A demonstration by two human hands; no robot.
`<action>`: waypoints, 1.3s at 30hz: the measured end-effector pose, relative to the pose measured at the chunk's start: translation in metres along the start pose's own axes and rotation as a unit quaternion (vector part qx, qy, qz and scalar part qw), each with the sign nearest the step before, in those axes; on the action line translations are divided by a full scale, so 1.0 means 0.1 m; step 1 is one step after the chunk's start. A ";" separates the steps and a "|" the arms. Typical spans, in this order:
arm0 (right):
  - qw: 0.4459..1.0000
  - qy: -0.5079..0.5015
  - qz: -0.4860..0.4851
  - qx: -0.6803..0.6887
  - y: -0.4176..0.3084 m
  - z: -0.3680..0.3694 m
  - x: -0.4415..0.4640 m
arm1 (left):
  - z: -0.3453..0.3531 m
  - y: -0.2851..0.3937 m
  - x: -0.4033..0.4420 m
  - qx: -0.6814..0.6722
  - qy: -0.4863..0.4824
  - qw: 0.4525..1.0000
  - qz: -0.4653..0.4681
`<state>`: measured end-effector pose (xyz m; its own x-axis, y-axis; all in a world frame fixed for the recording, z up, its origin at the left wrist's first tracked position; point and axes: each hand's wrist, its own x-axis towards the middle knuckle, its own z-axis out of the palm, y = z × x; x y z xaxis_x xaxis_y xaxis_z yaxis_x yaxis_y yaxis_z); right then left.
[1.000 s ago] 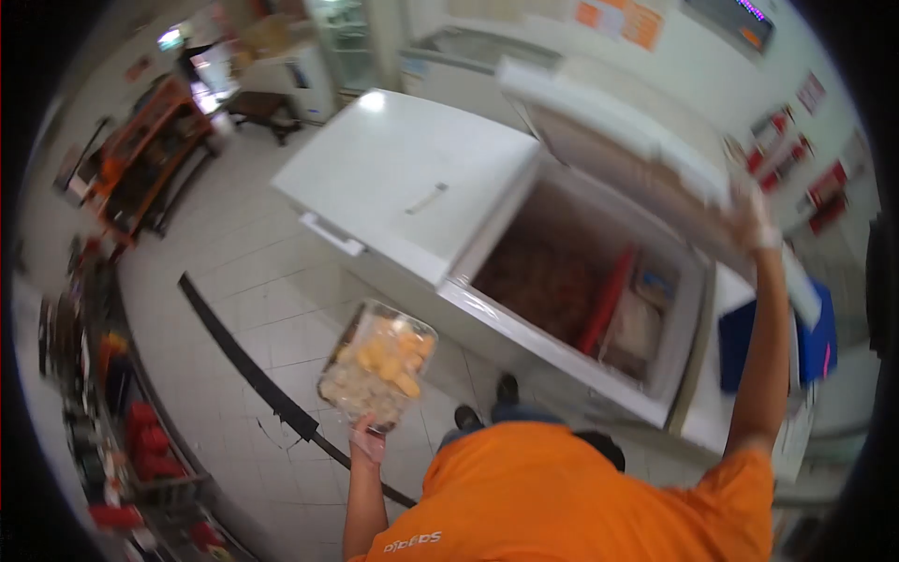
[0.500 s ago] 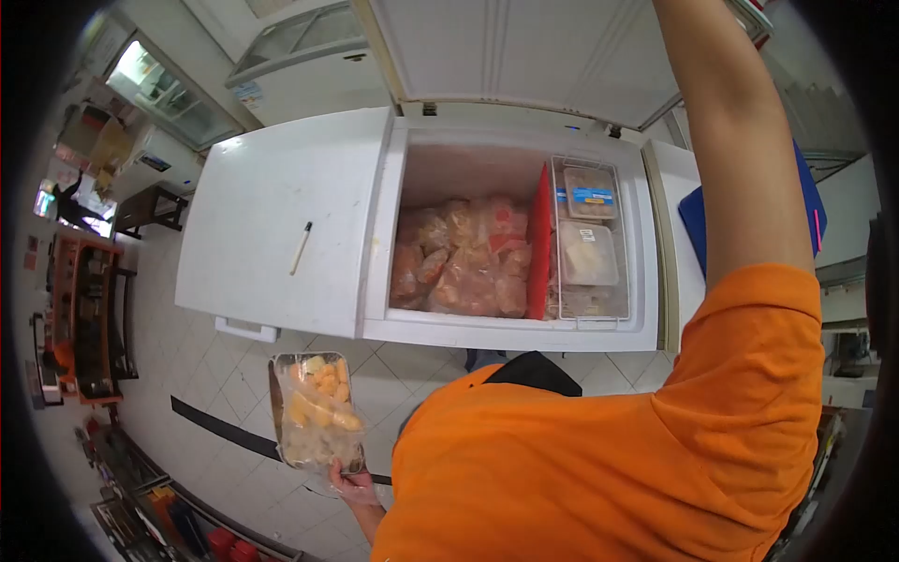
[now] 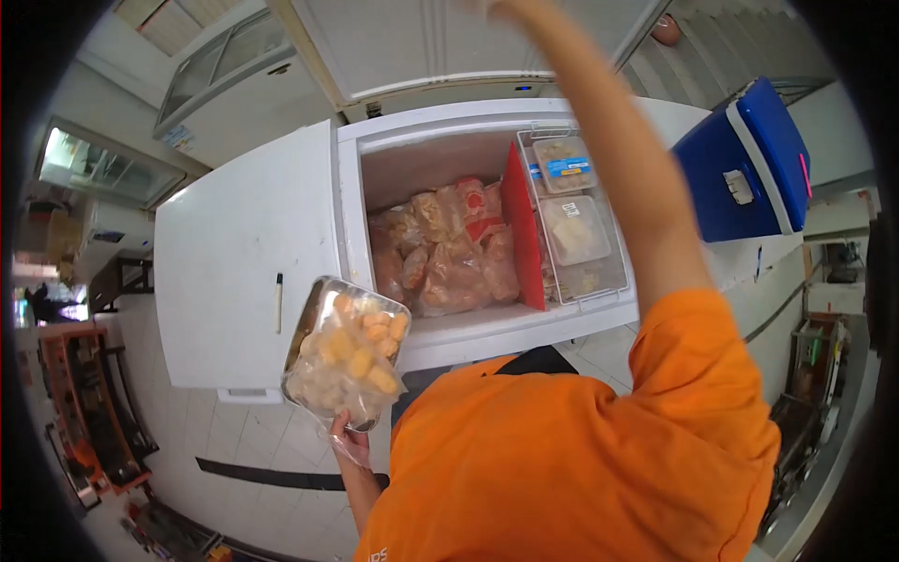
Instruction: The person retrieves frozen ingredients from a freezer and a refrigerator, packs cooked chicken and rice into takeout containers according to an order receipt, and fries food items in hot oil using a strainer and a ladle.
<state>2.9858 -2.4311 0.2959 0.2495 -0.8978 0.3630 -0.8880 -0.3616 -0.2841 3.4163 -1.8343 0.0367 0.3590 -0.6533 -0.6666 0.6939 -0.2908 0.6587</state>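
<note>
My left hand [image 3: 349, 438] grips the lower edge of a shiny metal tray [image 3: 309, 315], its fingers in clear plastic. On the tray lie orange-yellow food pieces [image 3: 361, 348] and paler pieces, partly under clear plastic. The tray is held over the front edge of a white chest freezer [image 3: 426, 348]. My right arm stretches up across the freezer's right side to the raised lid [image 3: 449, 47]. At the top edge of the picture my right hand [image 3: 492, 7] is cut off and blurred, so its fingers cannot be made out.
Bagged food [image 3: 454, 272] fills the freezer's main bay. A red divider [image 3: 526, 229] separates it from a wire basket [image 3: 613, 267] of plastic containers [image 3: 579, 229]. A marker [image 3: 278, 304] lies on the left lid [image 3: 243, 234]. A blue cooler box [image 3: 735, 169] stands at right.
My left hand has brought the tray up and right, nearer the freezer. My right arm has swung left in the picture. The view has shifted, showing more of the blue cooler.
</note>
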 end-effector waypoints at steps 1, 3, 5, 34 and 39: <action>0.987 -0.155 -0.043 0.015 -0.10 0.48 -0.50 | 0.00 0.07 0.18 0.030 -0.004 0.999 -0.018; 0.926 -0.260 0.142 0.234 -0.71 0.77 -1.89 | 0.06 0.22 0.52 0.091 -0.028 0.995 -0.024; 0.907 -0.265 0.178 0.275 -0.70 1.43 -2.93 | 0.24 0.34 0.72 0.192 -0.071 0.979 -0.009; 0.883 0.017 0.447 0.146 1.31 1.41 -6.57 | 2.32 -1.09 2.52 0.254 -0.242 0.889 -0.294; 0.607 0.013 0.460 0.647 1.11 1.54 -5.96 | 3.56 -0.99 2.07 0.387 -0.342 0.840 -0.169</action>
<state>2.7981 -1.9745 -0.0883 -0.1436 -0.8710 -0.4698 0.4062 0.3810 -0.8306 3.1997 -2.1898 -0.0427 -0.4024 -0.6138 -0.6792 -0.0240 -0.7346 0.6781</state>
